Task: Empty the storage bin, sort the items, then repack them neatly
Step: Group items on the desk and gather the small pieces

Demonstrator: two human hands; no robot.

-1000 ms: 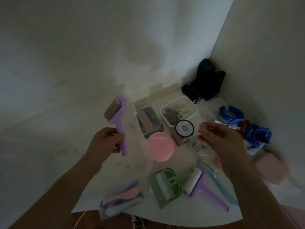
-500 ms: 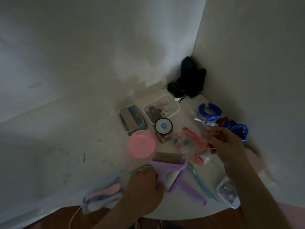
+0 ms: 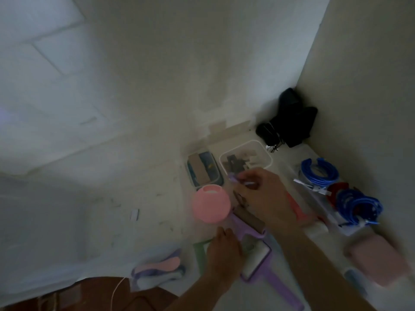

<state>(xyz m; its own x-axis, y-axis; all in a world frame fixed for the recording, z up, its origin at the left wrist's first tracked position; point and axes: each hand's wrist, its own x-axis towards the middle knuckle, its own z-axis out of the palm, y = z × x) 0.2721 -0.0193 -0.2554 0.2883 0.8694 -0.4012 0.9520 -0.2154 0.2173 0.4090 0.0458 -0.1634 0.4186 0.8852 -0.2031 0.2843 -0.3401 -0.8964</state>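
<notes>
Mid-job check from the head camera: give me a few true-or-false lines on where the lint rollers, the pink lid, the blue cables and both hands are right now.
1. The left hand rests on the purple lint roller with the brown roll. True.
2. The round pink lid lies at the far right, beside the blue cables. False: it lies left of the right hand, near the grey-rimmed box.
3. The blue cables lie along the right wall. True.
4. The right hand is flat on the table, fingers straight. False: its fingers are curled, seemingly pinching something small; the blur hides what.
5. A second purple roller with a white roll lies nearer the camera. True.
</notes>
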